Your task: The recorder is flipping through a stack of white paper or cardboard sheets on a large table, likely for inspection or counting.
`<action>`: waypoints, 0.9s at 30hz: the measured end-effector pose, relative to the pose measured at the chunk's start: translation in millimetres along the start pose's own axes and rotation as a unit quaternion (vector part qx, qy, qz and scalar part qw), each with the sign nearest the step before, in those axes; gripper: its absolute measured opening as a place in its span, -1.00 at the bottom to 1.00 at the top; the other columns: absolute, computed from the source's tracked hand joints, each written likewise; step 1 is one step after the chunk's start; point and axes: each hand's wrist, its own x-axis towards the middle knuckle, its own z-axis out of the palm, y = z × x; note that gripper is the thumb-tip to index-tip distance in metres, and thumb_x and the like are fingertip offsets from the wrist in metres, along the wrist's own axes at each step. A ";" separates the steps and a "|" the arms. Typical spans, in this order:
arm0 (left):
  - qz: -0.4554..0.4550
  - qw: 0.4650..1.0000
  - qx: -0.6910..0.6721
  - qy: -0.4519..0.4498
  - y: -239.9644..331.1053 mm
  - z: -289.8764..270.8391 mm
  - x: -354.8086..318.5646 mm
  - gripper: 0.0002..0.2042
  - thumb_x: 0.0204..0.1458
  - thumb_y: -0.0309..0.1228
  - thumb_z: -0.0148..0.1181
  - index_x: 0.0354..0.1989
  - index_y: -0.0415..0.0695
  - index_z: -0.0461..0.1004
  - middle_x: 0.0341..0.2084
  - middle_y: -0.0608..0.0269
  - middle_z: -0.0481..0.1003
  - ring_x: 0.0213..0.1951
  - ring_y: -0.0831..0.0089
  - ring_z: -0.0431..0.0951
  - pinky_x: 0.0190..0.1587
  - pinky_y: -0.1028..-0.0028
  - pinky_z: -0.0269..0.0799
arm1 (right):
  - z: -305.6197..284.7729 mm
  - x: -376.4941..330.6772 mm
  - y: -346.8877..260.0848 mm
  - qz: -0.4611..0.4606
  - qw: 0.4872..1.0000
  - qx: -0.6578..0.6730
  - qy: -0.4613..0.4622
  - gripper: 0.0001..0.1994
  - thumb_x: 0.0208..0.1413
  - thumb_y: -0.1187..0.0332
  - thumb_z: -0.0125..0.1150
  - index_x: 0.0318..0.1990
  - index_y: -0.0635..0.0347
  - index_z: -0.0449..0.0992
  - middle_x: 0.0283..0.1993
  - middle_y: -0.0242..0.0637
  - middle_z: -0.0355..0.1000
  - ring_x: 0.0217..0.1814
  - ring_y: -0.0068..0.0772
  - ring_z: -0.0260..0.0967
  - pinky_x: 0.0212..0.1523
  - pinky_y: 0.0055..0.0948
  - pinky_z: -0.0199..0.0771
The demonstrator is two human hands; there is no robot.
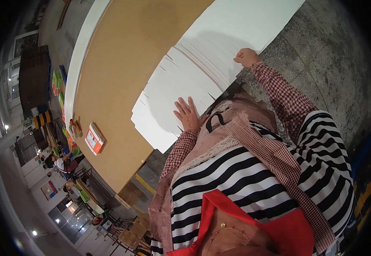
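Flat white cardboard sheets (181, 81), fanned stack on tan counter (117, 64): left hand (188, 114) spread flat on stack, holding nothing; right hand (247, 56) fisted at stack's edge, grip contents unclear.

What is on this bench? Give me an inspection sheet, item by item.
Surface: brown table top with a white edge.
Job's things: fanned stack of white flat sheets, overhanging the table edge.
Clutter: small orange and white box and a red item near the far edge.
Hands: left hand flat and open on the sheets; right hand closed in a fist at the stack's edge.
Cables: nothing seen.
Surroundings: speckled stone floor; people seated at tables far off.
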 end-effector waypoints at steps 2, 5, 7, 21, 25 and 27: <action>0.000 1.000 0.002 0.006 0.7 0.5 0.9 0.29 -0.30 0.25 0.39 0.45 -0.13 -0.35 0.39 -0.33 -0.49 0.40 -0.30 -0.52 0.28 -0.36 -0.33 | -1.3 3.7 -1.1 -0.050 0.997 -0.064 0.004 -0.61 -0.15 0.12 0.43 -0.31 0.28 0.56 -0.27 -0.11 0.53 -0.17 -0.21 0.50 -0.12 -0.29 0.48; 0.000 1.000 -0.007 0.008 0.0 2.3 0.7 0.29 -0.30 0.24 0.40 0.45 -0.13 -0.35 0.40 -0.32 -0.49 0.40 -0.31 -0.51 0.28 -0.37 -0.34 | -2.2 4.8 -4.0 -0.077 0.993 -0.093 0.005 -0.55 -0.17 0.08 0.45 -0.32 0.32 0.53 -0.31 -0.11 0.52 -0.25 -0.21 0.50 -0.16 -0.29 0.49; -0.006 1.000 0.009 -0.009 -0.3 3.5 0.6 0.29 -0.30 0.24 0.40 0.45 -0.13 -0.35 0.40 -0.32 -0.49 0.40 -0.31 -0.52 0.27 -0.37 -0.35 | -3.3 4.7 -8.0 -0.055 0.997 -0.045 -0.022 -0.54 -0.16 0.05 0.45 -0.34 0.34 0.52 -0.35 -0.13 0.51 -0.32 -0.21 0.49 -0.18 -0.28 0.50; 0.006 0.999 0.021 0.030 -1.5 8.1 -0.9 0.20 -0.20 0.20 0.36 0.45 -0.12 -0.31 0.40 -0.30 -0.47 0.41 -0.28 -0.52 0.30 -0.33 -0.35 | 8.5 34.9 -27.4 -0.064 0.950 -0.291 -0.088 -0.57 0.13 0.03 0.16 -0.11 0.26 0.54 -0.09 -0.07 0.53 -0.03 0.00 0.48 0.01 -0.14 0.48; -0.002 1.000 0.003 -0.002 -2.9 6.6 -2.5 0.21 -0.22 0.21 0.37 0.46 -0.11 -0.30 0.40 -0.30 -0.46 0.41 -0.29 -0.50 0.30 -0.34 -0.34 | 8.4 29.2 -34.7 -0.094 0.931 -0.343 -0.084 -0.59 0.16 0.05 0.15 -0.10 0.26 0.56 -0.06 -0.06 0.52 0.02 -0.03 0.47 0.02 -0.11 0.48; 0.000 1.000 0.024 0.005 -2.3 6.2 -2.3 0.21 -0.24 0.22 0.37 0.46 -0.11 -0.30 0.40 -0.30 -0.45 0.41 -0.29 -0.50 0.30 -0.33 -0.33 | 8.7 26.6 -39.0 -0.093 0.923 -0.364 -0.084 -0.61 0.18 0.07 0.13 -0.10 0.25 0.56 -0.06 -0.06 0.52 0.03 -0.03 0.47 0.01 -0.11 0.48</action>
